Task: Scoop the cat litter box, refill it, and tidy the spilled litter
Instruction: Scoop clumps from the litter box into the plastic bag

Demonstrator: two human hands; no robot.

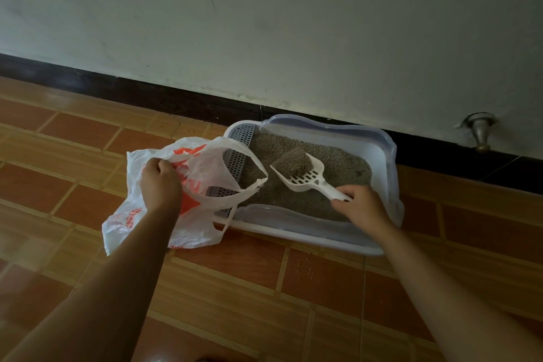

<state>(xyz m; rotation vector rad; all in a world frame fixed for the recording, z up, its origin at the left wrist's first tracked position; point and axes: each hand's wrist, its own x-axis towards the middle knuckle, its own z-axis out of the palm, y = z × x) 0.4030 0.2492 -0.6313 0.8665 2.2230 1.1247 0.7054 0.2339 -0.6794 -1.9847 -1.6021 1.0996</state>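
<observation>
Tiled floor (249,273) below a pale wall, litter box (293,232) as landmark: at the box's left end, left hand (160,182) gripping the mouth of a plastic bag (141,223); over the box's litter (332,161), scoop (305,176) carrying a clump (293,163); at the box's near right edge, right hand (361,204) clamped on the scoop's handle.

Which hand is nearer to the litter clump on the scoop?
Right. The right hand grips the scoop by its handle, near the clump; the left hand holds the plastic bag, farther off to the left.
</observation>
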